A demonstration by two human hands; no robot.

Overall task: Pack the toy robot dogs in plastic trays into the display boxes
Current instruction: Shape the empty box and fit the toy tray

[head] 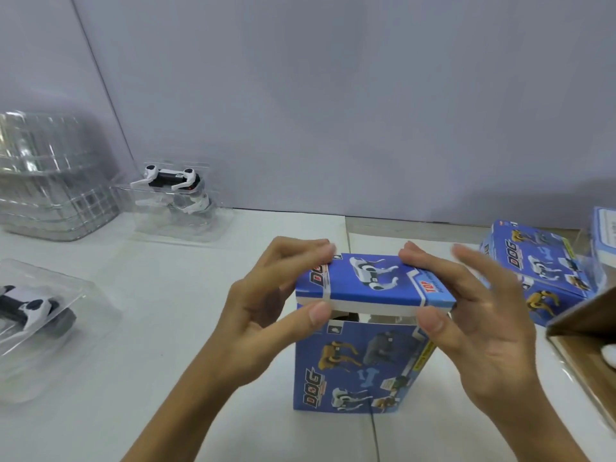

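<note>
The display box [361,361] stands upright near the worktop's front edge, dead centre between my hands, its top flap [373,283] lying crosswise with a gap left beneath. My left hand [266,315] pinches the flap's left end, my right hand [473,315] its right, equally near. Trayed dogs [173,185] wait far left.

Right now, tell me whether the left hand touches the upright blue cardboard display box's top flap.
Touching. The head view shows the left hand pinching the top flap, fingers on its far edge, thumb on its near edge.
</note>
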